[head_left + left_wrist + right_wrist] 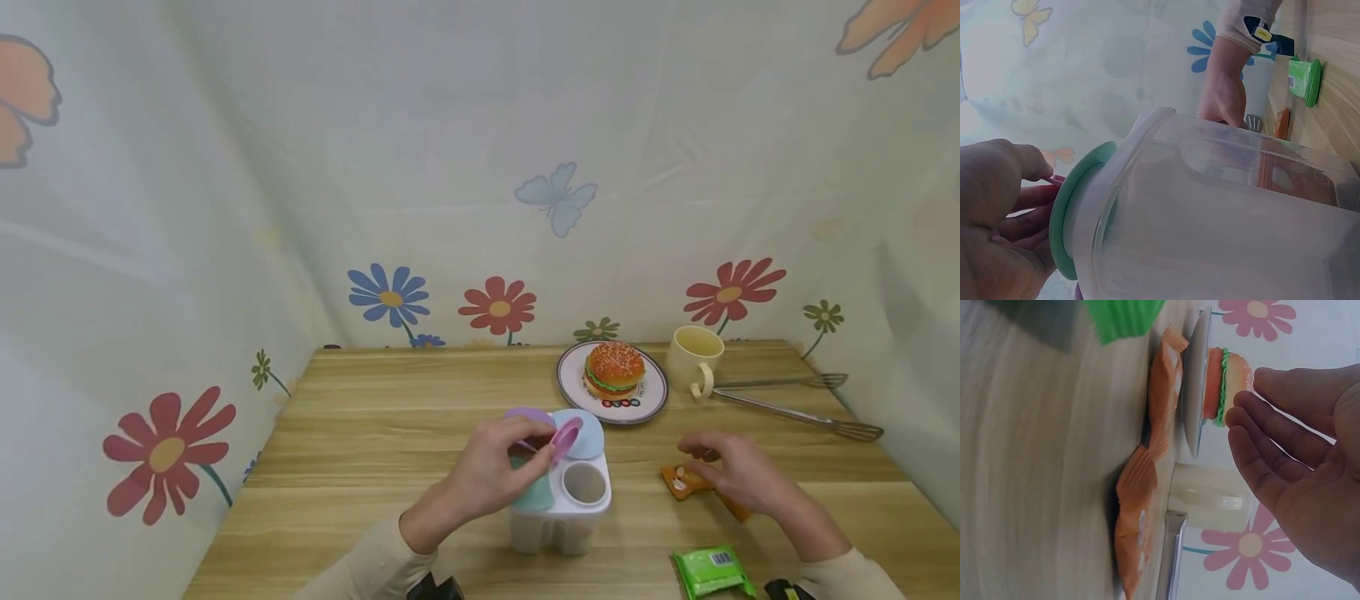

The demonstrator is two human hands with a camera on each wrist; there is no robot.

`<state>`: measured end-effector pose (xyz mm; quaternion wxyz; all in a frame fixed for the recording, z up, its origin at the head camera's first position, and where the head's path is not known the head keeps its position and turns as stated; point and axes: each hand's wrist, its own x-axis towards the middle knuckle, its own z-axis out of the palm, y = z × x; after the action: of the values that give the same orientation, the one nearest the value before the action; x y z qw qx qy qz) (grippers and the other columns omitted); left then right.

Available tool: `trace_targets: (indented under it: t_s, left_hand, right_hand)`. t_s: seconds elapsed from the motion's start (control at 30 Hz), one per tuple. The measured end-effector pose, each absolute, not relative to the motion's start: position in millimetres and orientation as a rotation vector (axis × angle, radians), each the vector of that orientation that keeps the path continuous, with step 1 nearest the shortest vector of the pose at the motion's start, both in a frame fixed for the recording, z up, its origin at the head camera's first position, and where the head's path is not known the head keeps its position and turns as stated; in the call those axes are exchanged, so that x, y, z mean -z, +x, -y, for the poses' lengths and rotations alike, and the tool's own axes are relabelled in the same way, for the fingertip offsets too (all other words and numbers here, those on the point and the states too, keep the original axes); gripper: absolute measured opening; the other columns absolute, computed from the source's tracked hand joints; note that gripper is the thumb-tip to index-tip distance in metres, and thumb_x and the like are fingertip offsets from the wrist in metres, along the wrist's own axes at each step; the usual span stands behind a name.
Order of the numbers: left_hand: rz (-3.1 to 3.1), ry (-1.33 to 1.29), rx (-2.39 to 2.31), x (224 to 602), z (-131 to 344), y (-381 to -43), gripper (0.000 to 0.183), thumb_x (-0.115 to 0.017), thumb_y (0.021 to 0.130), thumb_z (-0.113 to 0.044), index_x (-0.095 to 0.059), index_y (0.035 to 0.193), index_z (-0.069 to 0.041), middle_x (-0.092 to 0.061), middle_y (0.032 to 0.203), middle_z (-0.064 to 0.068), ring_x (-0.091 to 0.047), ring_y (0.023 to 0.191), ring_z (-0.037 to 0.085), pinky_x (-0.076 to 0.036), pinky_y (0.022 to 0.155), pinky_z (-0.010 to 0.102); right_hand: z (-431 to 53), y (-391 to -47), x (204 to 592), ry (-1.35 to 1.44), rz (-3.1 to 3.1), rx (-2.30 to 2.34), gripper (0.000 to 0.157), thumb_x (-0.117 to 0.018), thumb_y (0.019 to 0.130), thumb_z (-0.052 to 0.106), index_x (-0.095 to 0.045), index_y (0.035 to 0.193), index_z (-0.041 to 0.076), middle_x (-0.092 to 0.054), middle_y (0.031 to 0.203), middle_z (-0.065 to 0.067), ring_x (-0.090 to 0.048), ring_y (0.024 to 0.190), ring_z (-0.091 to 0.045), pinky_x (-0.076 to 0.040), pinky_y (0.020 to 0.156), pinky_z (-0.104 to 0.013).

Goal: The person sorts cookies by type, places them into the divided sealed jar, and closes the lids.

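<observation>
Three lids and one open mouth (pixel 585 483) top the box (pixel 551 532), a cloudy-sided tub with a white top: purple lid (pixel 523 412) at eleven, blue lid (pixel 587 432) at one, green lid (pixel 536 497) at seven, the round mouth at five. Above it the left hand (pixel 491 471) pinches a pink lid (pixel 567 440), glossy, round, tipped nearly on edge. At the box's three o'clock, the right hand (pixel 738 471) hovers over two orange packets (pixel 679 485), thumb and fingertips apart; a green packet (pixel 708 571) lies at four.
</observation>
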<state>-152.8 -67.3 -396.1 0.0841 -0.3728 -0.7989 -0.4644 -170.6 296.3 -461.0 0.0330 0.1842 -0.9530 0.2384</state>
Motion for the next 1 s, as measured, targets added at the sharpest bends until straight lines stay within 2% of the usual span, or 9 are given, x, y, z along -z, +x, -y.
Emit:
trace_targets:
  t_s: [0.63, 0.87, 1.0]
  left_hand:
    - [2.398, -1.097, 1.409, 396.9, 67.4, -152.4, 0.020, -0.069, 0.090, -0.011, -0.070, 0.108, -0.005, -0.071, 0.100, 0.005, -0.066, 0.084, 0.004, -0.056, 0.072, 0.015]
    - [2.390, -1.098, 1.404, 397.9, 67.0, -152.9, 0.019, -0.069, 0.090, -0.011, -0.071, 0.108, -0.005, -0.071, 0.100, 0.005, -0.066, 0.084, 0.005, -0.056, 0.071, 0.015]
    - [2.394, -1.092, 1.398, 398.1, 67.2, -153.1, 0.020, -0.069, 0.090, -0.012, -0.071, 0.108, -0.005, -0.071, 0.099, 0.005, -0.066, 0.084, 0.004, -0.056, 0.071, 0.015]
  right_hand:
    - [-305.9, -175.3, 472.0, 0.588, 3.011, -0.784, 0.025, -0.072, 0.083, 0.007, -0.068, 0.107, 0.002, -0.071, 0.102, -0.009, -0.067, 0.088, -0.024, -0.057, 0.077, -0.043]
    - [-309.7, -175.8, 480.3, 0.676, 3.041, -0.763, 0.029, -0.075, 0.078, 0.005, -0.069, 0.106, 0.002, -0.071, 0.102, -0.008, -0.067, 0.091, -0.026, -0.059, 0.074, -0.034]
    - [-309.4, -175.4, 482.8, 0.654, 3.046, -0.733, 0.033, -0.077, 0.076, 0.004, -0.068, 0.108, 0.003, -0.071, 0.105, -0.010, -0.067, 0.093, -0.027, -0.058, 0.075, -0.037]
